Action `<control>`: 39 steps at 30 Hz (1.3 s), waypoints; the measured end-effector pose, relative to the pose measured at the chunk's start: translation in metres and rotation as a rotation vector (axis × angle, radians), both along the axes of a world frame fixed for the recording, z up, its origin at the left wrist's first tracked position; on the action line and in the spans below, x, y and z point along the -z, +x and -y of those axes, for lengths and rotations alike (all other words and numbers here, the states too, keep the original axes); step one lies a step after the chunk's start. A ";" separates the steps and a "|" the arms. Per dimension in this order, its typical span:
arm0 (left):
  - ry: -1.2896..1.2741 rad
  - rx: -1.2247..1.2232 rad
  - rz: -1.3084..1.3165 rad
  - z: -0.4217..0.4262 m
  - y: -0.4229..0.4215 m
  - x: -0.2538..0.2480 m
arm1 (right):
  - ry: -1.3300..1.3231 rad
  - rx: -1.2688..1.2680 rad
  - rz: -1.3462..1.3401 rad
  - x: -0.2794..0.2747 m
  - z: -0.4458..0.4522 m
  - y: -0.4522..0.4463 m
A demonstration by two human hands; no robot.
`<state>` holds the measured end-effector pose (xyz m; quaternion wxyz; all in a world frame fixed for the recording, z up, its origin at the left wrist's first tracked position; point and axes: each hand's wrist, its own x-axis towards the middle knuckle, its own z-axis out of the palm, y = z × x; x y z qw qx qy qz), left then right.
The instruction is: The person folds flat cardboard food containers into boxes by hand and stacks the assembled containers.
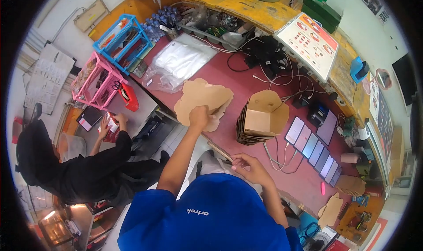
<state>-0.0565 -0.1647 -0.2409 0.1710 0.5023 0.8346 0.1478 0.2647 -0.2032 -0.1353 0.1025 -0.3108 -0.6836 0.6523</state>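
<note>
On the red tabletop, my left hand [201,118] rests on a flat brown cardboard blank [198,96] with scalloped edges, its fingers curled at the lower part; the fingertips are hard to make out. My right hand [249,166] is near the table's front edge, fingers bent and apart, with nothing visible in it. To the right of the cardboard blank stands a nested stack of brown open cardboard boxes [260,118]. The stack is nearest to my right hand and is not touched by either hand.
A row of phones [312,149] with cables lies to the right. Behind are plastic bags [185,55] and black cables [266,55]. Blue [121,41] and pink [98,81] racks stand at left, near a person in black [88,171] holding something small.
</note>
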 end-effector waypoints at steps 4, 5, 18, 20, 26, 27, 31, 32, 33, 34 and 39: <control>0.070 -0.048 0.185 -0.002 -0.008 -0.007 | 0.005 -0.074 -0.004 0.008 -0.001 -0.013; 0.073 -0.052 0.184 -0.001 -0.010 -0.006 | 0.010 -0.090 -0.003 0.008 -0.002 -0.016; 0.819 -0.149 -0.180 0.079 -0.004 -0.155 | 0.023 0.033 -0.275 -0.006 -0.015 -0.095; 0.869 0.013 -0.258 0.095 0.026 -0.153 | -0.200 0.172 -0.491 -0.017 -0.024 -0.132; 0.805 0.231 -0.192 0.117 0.079 -0.147 | -0.557 0.478 -0.592 -0.049 -0.049 -0.173; 0.811 0.220 -0.193 0.121 0.077 -0.153 | -0.427 0.478 -0.538 -0.030 -0.052 -0.170; 1.048 -0.177 0.004 0.154 0.038 -0.168 | -0.231 0.384 -0.484 -0.037 -0.053 -0.151; 1.066 -0.355 -0.041 0.160 0.019 -0.170 | -0.239 0.370 -0.476 -0.040 -0.051 -0.147; 1.085 -0.501 0.033 0.164 0.003 -0.184 | -0.252 0.339 -0.495 -0.042 -0.051 -0.143; 1.085 -0.512 0.025 0.165 -0.012 -0.193 | -0.264 0.309 -0.516 -0.047 -0.050 -0.142; 0.892 -0.501 1.058 0.185 -0.046 -0.187 | -0.330 0.220 -0.518 -0.078 -0.042 -0.133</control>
